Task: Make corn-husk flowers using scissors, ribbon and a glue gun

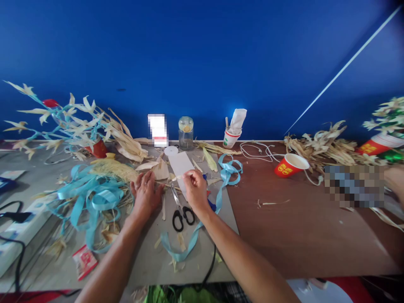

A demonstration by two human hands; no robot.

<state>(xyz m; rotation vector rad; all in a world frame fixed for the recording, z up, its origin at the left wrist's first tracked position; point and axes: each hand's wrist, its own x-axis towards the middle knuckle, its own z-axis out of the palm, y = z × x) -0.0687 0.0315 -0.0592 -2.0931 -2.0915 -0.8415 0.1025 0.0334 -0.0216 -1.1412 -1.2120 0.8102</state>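
My left hand (147,192) lies palm down with its fingers apart on the grey work surface, beside pale corn husk pieces (161,169). My right hand (195,191) is closed in a pinch on a thin pale corn husk strip (178,178), held over a white card (179,162). Between my forearms rest scissors (177,202) with black handles, their blades pointing away from me. Light-blue ribbon (94,200) is heaped left of my left hand. More blue ribbon (221,187) curls past my right hand and under its wrist.
Husk flowers on blue stems (66,122) stand at left, near a power strip (27,229). A glass jar (186,136), white cup (232,138) and red paper cup (288,166) stand farther back. Another person's hand (398,180) shows at far right, beside a pixelated patch.
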